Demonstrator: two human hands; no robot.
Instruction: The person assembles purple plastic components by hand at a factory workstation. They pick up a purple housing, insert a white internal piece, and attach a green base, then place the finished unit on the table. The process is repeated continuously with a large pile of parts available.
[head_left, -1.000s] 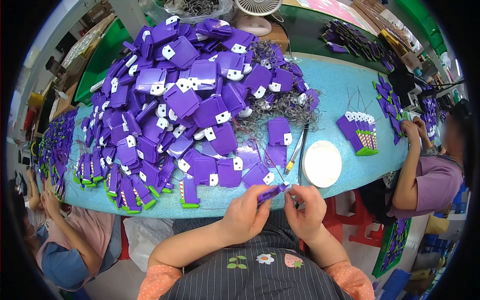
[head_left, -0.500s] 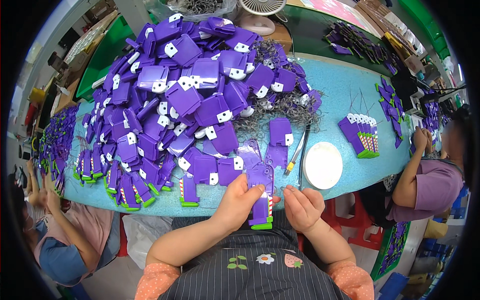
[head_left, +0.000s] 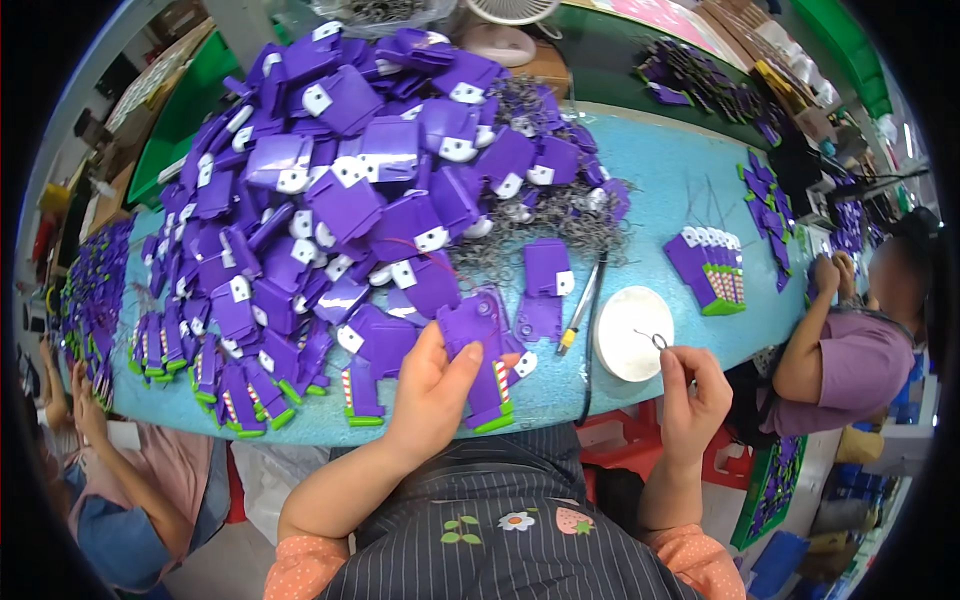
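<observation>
In my left hand (head_left: 428,392) is a purple plastic toy leg piece (head_left: 484,398) with a green foot and a red-and-white striped edge, tilted above the table's front edge. Thumb and fingers close round its upper part. To the right, my right hand (head_left: 692,398) pinches a small dark wire loop (head_left: 658,341) between thumb and fingertip. One thin end of the wire sticks out over the white round lid-like disc (head_left: 622,355). Past the held piece lie a purple panel with a white corner (head_left: 545,268) and a plain purple part (head_left: 540,316).
A big heap of purple panels (head_left: 350,205) covers the table's left and middle, with tangled grey wires (head_left: 545,235) at its right. A slim yellow-ended tool (head_left: 572,335) lies beside the disc. Fanned leg pieces (head_left: 715,275) lie further right. People sit at both sides.
My right hand has moved right, away from the purple piece, to the disc with the wire loop in its fingers. My left hand and the piece have shifted a little left and tilted.
</observation>
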